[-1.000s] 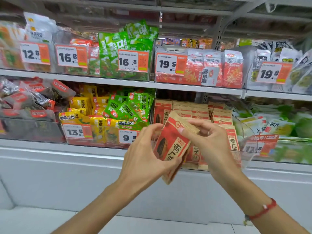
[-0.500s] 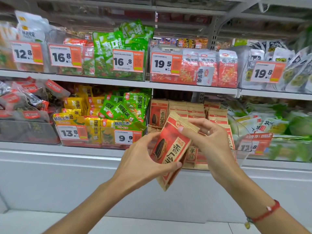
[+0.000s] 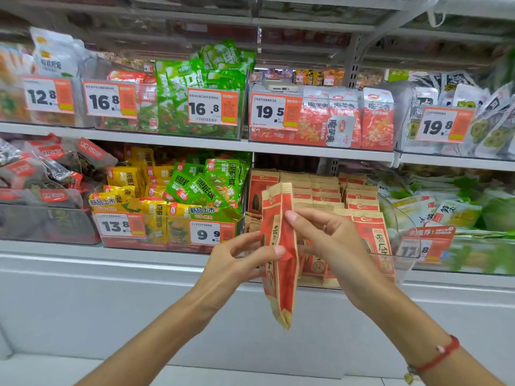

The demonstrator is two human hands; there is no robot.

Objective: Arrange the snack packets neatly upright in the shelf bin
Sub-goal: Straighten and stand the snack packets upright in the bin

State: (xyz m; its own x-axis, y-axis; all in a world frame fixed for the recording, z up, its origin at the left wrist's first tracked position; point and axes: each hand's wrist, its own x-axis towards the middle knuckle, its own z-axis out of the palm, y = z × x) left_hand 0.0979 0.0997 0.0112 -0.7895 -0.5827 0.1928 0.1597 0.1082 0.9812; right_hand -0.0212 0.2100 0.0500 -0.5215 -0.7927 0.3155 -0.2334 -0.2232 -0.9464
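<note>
The left hand [image 3: 237,263] pinches a small stack of red and brown snack packets [image 3: 280,254] between its thumb and curled fingers, at about the middle of the stack. The right hand [image 3: 334,246] meets the same stack from the other side, with its thumb tip on the upper part and its fingers curled against the far face. The stack is held edge-on and nearly upright in the air, in front of the clear shelf bin [image 3: 404,263] and not yet inside it.

The stack seems to hold several thin packets, and only a pinch keeps them together. I think the outer ones could slide down and fall to the floor if one hand lets go before the other has a firm hold. The lower end hangs free below both hands, so it may fan open and catch on the front wall of the bin when it is lifted over.

Inside the bin, the same kind of packets [image 3: 362,201] stand in rows, close together. Pushing the stack between them without a clear gap may bend the packets or tip a row forward. On the left, the neighbouring bin with yellow and green packets [image 3: 172,201] is just beside, so a wide movement of the left elbow could disturb it.
</note>
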